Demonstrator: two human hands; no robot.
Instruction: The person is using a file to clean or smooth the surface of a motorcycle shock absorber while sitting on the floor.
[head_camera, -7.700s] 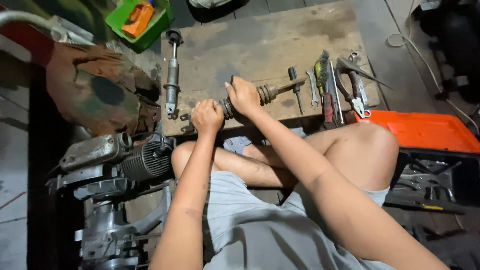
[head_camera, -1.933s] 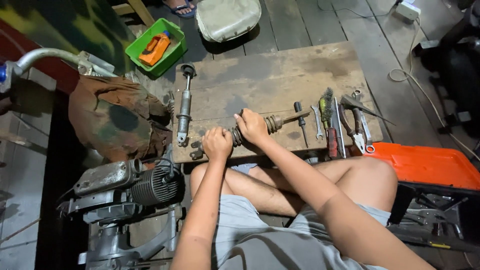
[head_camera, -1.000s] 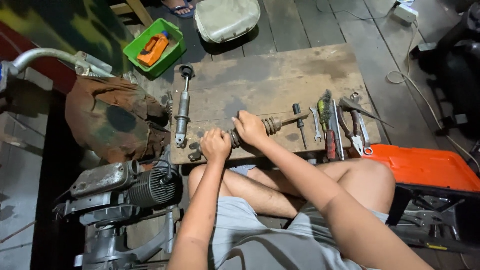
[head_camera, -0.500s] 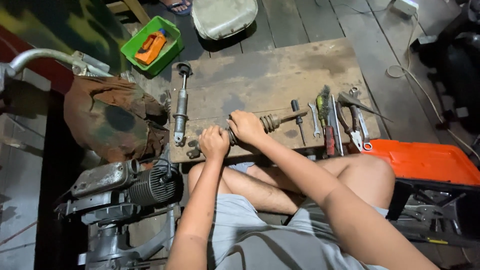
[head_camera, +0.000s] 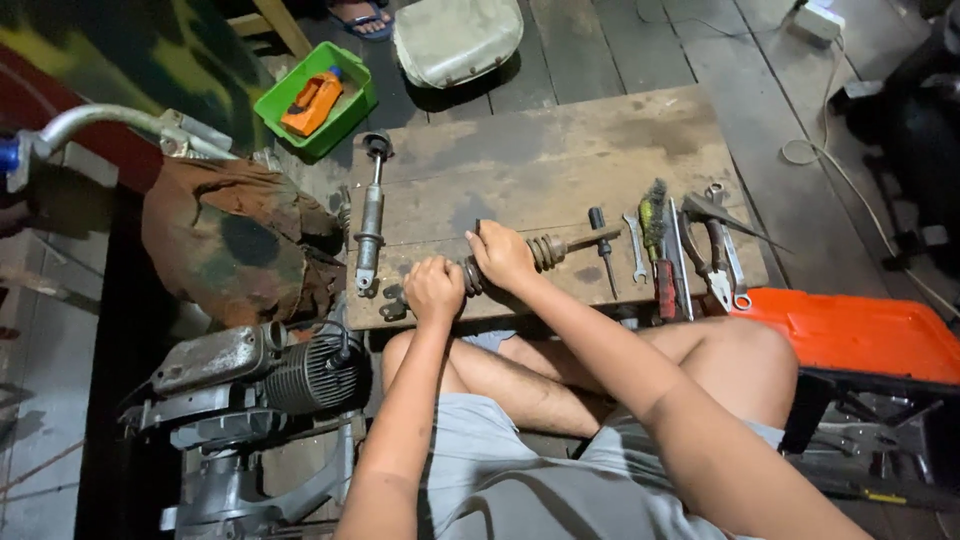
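Spring shock absorber (head_camera: 545, 250) flat on wooden board (head_camera: 560, 150); left hand (head_camera: 434, 290), right hand (head_camera: 500, 255) fingers wrapped around its near end.

Shock absorber (head_camera: 368, 232) left on board (head_camera: 560, 160), tools (head_camera: 690, 245) right

A repair workshop: hand tools (head_camera: 690, 250) on a worn wooden board (head_camera: 560, 160), an engine (head_camera: 260, 375) beside it
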